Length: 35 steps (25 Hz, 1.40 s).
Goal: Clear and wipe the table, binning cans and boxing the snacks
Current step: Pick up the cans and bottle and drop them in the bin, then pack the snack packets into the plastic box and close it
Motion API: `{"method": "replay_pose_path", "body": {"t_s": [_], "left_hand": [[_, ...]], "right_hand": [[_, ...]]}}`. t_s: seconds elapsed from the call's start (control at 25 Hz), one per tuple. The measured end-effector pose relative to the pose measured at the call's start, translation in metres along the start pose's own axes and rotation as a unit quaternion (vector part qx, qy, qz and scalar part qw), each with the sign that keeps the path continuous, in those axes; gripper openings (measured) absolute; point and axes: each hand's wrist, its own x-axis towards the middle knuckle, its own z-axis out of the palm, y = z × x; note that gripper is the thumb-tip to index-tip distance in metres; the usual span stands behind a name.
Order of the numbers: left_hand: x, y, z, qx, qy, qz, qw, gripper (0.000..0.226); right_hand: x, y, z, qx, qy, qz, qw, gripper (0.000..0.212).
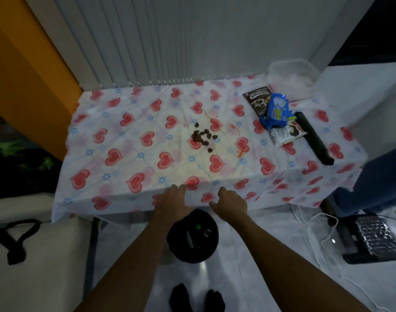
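Note:
A heart-print tablecloth (125, 136) covers the table. Brown crumbs (203, 137) and orange stains (236, 131) lie near its middle. At the right are a dark brown snack packet (255, 102), a blue packet (276, 112), a white-and-brown packet (287, 136) and a long dark tube (314, 138). A clear plastic box (291, 77) stands at the far right corner. Below the table's front edge a black bin (192, 237) holds cans. My left hand (173, 201) and my right hand (231, 202) rest at the cloth's front edge, fingers curled, holding nothing that I can see.
Vertical blinds (170, 41) back the table; an orange panel (23, 86) stands at the left. A dark device (370, 239) and white cables (323, 221) lie on the floor at the right. A black strap (19, 237) is at the left. My feet (197, 298) are below.

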Motion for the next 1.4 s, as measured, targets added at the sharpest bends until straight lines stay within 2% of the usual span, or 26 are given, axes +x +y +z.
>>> {"method": "replay_pose_path", "body": {"t_s": [0.08,0.32,0.6,0.8,1.04,1.4], "left_hand": [[0.006,0.017,-0.031,0.022,0.014,0.017,1.000,0.070],[0.037,0.096,-0.129,0.031,0.089,0.079,0.992,0.081],[0.064,0.197,-0.168,0.066,0.103,0.137,0.983,0.082],[0.097,0.265,-0.178,0.072,0.113,0.149,0.980,0.077],[0.148,0.331,-0.187,0.084,0.115,0.118,0.983,0.077],[0.226,0.365,-0.171,0.081,0.089,0.081,0.989,0.075]], "right_hand": [[0.000,-0.001,-0.035,-0.001,0.024,-0.002,1.000,0.051],[0.003,0.020,-0.161,-0.012,0.126,0.010,0.992,0.057],[0.008,0.085,-0.241,-0.011,0.198,0.047,0.979,0.055],[0.039,0.151,-0.277,0.008,0.200,0.062,0.978,0.058],[0.100,0.214,-0.321,0.030,0.171,0.071,0.982,0.044],[0.194,0.250,-0.319,0.015,0.130,0.034,0.991,0.047]]}}
